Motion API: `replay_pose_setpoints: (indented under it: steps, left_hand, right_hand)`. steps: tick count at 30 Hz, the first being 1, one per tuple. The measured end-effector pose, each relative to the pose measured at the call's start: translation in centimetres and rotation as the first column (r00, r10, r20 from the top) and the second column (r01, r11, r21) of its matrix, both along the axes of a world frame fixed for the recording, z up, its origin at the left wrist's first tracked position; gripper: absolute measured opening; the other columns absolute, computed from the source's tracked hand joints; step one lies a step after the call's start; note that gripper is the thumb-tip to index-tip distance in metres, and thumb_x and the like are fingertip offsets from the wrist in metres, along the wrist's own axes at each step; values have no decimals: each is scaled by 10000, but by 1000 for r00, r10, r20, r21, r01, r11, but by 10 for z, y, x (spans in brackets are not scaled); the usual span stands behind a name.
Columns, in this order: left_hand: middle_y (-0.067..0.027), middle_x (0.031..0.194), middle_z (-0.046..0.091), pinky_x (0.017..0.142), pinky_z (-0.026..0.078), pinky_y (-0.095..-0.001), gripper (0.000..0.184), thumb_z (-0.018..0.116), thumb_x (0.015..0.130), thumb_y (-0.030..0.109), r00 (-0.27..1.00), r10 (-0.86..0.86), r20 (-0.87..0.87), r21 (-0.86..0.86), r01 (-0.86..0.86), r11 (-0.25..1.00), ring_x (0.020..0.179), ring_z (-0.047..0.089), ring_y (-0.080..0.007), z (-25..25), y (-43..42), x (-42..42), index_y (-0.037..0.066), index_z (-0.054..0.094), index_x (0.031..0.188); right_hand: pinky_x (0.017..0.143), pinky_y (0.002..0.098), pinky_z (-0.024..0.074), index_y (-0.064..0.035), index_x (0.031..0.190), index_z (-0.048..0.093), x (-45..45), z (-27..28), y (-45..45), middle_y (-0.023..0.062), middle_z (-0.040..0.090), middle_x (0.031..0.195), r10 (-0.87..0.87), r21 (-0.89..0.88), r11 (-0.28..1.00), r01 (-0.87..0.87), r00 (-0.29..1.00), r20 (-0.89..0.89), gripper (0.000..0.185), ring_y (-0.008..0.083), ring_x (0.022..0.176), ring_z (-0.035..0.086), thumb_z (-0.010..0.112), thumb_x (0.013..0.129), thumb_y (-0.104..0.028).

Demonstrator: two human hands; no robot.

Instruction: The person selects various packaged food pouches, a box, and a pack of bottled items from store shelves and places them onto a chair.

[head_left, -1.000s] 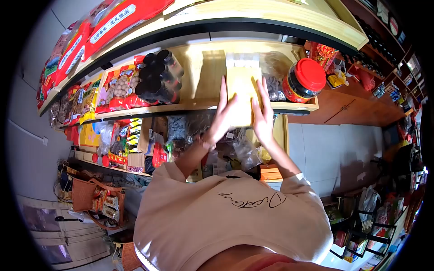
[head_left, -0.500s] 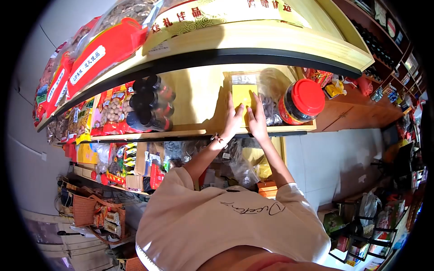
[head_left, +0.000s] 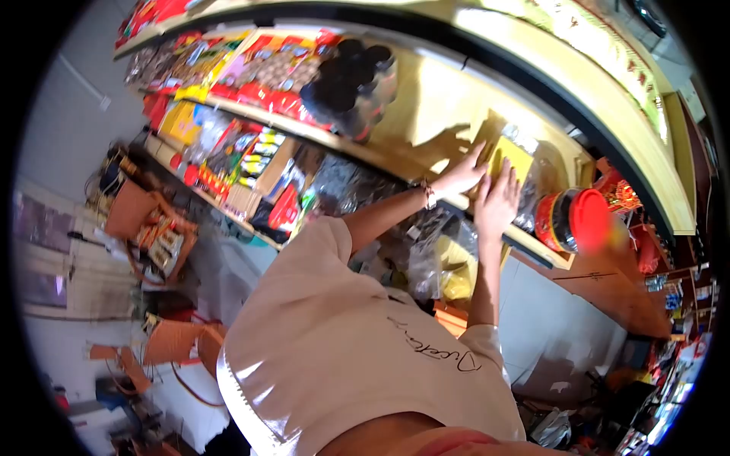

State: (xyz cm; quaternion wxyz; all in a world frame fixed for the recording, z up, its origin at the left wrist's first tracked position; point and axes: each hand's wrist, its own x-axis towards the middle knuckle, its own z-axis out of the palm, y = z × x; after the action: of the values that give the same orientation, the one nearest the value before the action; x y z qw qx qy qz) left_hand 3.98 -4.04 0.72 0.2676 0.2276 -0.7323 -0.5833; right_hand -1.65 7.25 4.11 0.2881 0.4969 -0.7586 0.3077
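Note:
A flat yellow packet (head_left: 514,156) in clear plastic stands on the wooden shelf, tilted in this view. My right hand (head_left: 498,204) lies over its lower part with fingers stretched out flat. At the packet's left side is my left hand (head_left: 461,176), fingers extended and slightly apart; whether its fingertips touch the packet I cannot tell. A clear plastic bag (head_left: 544,171) is just right of the packet. Beyond it sits a jar with a red lid (head_left: 589,220).
Several black-capped bottles (head_left: 350,83) stand left on the same shelf, beside red bags of nuts (head_left: 281,72). A black-edged upper shelf (head_left: 532,64) overhangs my hands. Packaged goods (head_left: 258,163) fill the lower shelf. A wicker basket (head_left: 148,228) is at left.
The view has turned and tilted, so the shelf now slopes down to the right. My left hand has shifted off the packet's face toward its left side; my right hand stays on it.

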Motion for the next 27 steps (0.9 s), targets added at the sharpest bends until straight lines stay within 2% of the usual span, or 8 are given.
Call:
replay_pose_setpoints:
  steps: [3, 7, 9, 11, 13, 17, 21, 27]
  left_hand:
    - [-141, 919, 636, 705, 489, -255, 392, 480, 919, 139, 870, 55, -490, -127, -134, 983, 818, 626, -181, -6, 23, 49, 58, 381, 1289]
    - [-105, 901, 627, 739, 477, -263, 313, 473, 914, 128, 979, 86, -183, -134, -111, 985, 848, 606, -158, -32, 77, 163, 26, 463, 1211]
    - [-113, 749, 625, 570, 474, -321, 312, 499, 894, 203, 949, 144, 281, -288, -60, 956, 620, 604, -229, -47, 108, 221, 75, 482, 1178]
    - [-106, 690, 608, 498, 441, -373, 299, 502, 857, 258, 972, 176, 159, -686, -19, 727, 533, 556, -265, -202, 122, 284, 62, 559, 1075]
    - [-102, 716, 629, 538, 472, -375, 323, 490, 815, 291, 440, -144, 887, -101, 488, 867, 572, 594, -238, -265, 144, 357, 42, 618, 977]
    - [-101, 723, 635, 554, 478, -368, 325, 489, 808, 291, 386, -86, 918, 139, -112, 984, 584, 601, -231, -341, 202, 493, 39, 624, 962]
    - [-100, 730, 640, 569, 484, -362, 328, 488, 800, 292, 469, 118, 875, 223, -608, 762, 596, 608, -224, -369, 270, 592, 36, 631, 947]
    - [-98, 740, 648, 593, 494, -353, 333, 486, 788, 293, 485, 336, 808, 362, -857, 367, 613, 619, -214, -389, 365, 667, 32, 642, 924]
  right_hand:
    - [995, 455, 368, -1, 1281, 399, 0, -4, 0, 191, 547, 1188, -19, 29, 999, 20, 999, -50, 451, 332, 1127, 515, 404, 913, -262]
    - [971, 475, 397, -5, 1223, 491, 0, -8, -2, 187, 574, 1146, -39, -29, 999, 38, 999, -33, 427, 329, 1075, 554, 390, 927, -296]
    - [977, 469, 391, 6, 1233, 478, -1, -10, -1, 203, 581, 1120, -21, -12, 1000, 21, 1000, -8, 411, 338, 1053, 565, 393, 933, -262]
    - [987, 454, 383, -23, 1255, 457, -1, -9, 2, 210, 569, 1137, 1, 7, 1000, -1, 999, 47, 405, 343, 1043, 568, 405, 928, -255]
    - [964, 436, 406, -64, 1277, 441, 9, 3, 10, 201, 569, 1137, -11, 118, 992, -36, 925, 379, 378, 336, 1012, 584, 427, 915, -172]
    - [838, 349, 456, -62, 1153, 550, 31, -27, 48, 145, 578, 1062, 345, -468, 867, -170, 883, 319, 312, 250, 945, 560, 481, 853, -5]
    - [832, 381, 425, -24, 1052, 560, 110, -70, 105, 155, 583, 1003, 255, -207, 957, -202, 926, 279, 200, 288, 901, 548, 496, 867, -67]
    - [714, 356, 427, -45, 1021, 555, 202, -179, 183, 127, 621, 846, 264, -48, 955, -292, 768, 584, 198, 261, 747, 566, 481, 857, -127]
